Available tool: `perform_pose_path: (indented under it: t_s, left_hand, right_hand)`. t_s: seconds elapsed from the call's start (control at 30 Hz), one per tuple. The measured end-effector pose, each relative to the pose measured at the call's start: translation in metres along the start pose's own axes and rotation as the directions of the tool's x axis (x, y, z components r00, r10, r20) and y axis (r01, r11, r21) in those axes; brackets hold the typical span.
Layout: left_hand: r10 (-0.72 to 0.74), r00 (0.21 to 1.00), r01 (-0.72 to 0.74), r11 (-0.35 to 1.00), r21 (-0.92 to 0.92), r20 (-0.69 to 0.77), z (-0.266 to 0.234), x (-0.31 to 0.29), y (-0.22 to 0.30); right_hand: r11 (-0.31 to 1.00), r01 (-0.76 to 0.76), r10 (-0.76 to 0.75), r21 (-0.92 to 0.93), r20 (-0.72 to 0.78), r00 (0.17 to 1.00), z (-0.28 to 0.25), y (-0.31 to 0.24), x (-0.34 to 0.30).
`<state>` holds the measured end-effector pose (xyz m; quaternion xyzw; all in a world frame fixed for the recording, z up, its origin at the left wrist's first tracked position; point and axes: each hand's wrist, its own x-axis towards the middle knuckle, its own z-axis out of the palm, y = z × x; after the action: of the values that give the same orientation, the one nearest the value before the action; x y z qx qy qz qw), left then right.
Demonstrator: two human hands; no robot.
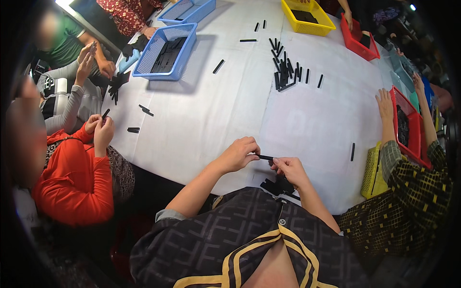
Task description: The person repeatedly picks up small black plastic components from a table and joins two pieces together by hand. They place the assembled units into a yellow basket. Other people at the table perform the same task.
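Between my two hands, just above the white table, a thin black strip is held level. My left hand pinches its left end between thumb and fingers. At the other end, the fingers of my right hand are closed on the same strip. Several flat black pieces lie in a small pile at the table's near edge, below my right hand and partly hidden by it. Farther off, a heap of similar black strips is spread over the table.
Blue baskets with black pieces stand far left. A yellow basket and a red basket are at the far right, another red basket nearer. Co-workers sit around; one in a red top holds a strip at left.
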<state>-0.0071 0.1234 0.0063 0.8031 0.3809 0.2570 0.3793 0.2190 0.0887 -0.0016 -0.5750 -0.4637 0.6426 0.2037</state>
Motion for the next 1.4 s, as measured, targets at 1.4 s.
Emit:
perform_pose_path:
  t_s: [1.4]
  left_hand:
    - [-0.460, 0.886, 0.327, 0.706, -0.628, -0.056, 0.017, -0.058, 0.048]
  right_hand:
    - [0.884, -0.193, 0.092, 0.427, 0.246, 0.965, 0.031, -0.030, -0.075]
